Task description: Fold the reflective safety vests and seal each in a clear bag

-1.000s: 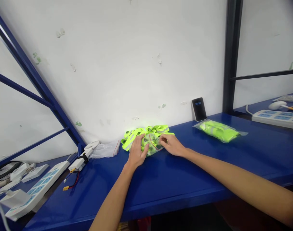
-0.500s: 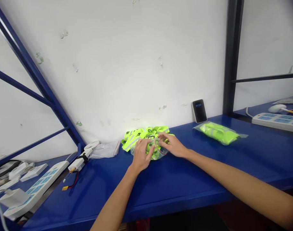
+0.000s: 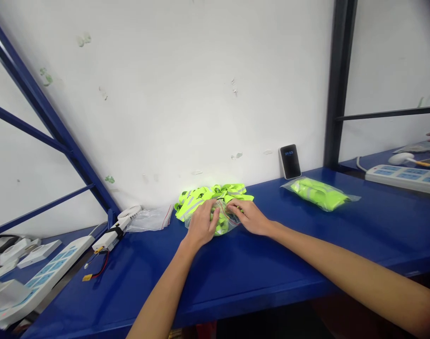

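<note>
Your left hand (image 3: pixel 201 223) and right hand (image 3: pixel 249 217) both gripped clear bag (image 3: pixel 231 226), strap (image 3: pixel 221 229) inside, just in front of loose straps (image 3: pixel 190 203). Filled bag (image 3: pixel 319 194) off right looked done; loose ones weren't bagged yet, couldn't tell if yours was sealed.

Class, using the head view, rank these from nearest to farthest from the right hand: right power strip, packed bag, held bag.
1. Held bag: just left, touching the right hand.
2. Packed bag: to the right.
3. Right power strip: far right.
</note>
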Motion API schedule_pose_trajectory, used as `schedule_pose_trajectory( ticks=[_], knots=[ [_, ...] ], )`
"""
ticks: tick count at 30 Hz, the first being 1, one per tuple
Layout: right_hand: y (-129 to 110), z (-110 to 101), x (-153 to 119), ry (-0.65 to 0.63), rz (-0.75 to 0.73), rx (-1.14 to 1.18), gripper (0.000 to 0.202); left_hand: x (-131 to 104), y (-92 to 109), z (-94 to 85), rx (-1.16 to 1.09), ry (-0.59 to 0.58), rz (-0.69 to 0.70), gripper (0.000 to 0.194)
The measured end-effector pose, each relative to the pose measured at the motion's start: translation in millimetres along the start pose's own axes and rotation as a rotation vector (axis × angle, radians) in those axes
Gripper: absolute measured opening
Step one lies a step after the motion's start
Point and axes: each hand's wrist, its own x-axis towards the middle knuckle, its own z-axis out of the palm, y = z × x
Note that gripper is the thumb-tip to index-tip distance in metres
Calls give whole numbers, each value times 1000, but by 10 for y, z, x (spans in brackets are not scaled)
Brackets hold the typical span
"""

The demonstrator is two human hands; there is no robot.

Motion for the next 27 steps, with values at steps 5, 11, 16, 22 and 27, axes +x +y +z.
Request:
schedule_pose_trajectory(
  ticks=[5, 11, 16, 22, 27],
  knots=[
    [-57, 101, -23, 52, 72, 37, 29, 69, -5, 122, 116, 56, -44, 21],
    [-40, 117, -14, 53, 171, 157, 33, 106, -4, 161, 190, 50, -94, 18],
    [-3, 87, -1, -28, 230, 357, 33, 99, 9, 196, 236, 38, -73, 23],
    [69, 84, 0, -56, 239, 365, 27, 93, -4, 225, 224, 19, -55, 24],
    [58, 92, -9, -28, 174, 251, 30, 94, -2, 201, 145, 12, -47, 25]
  ],
)
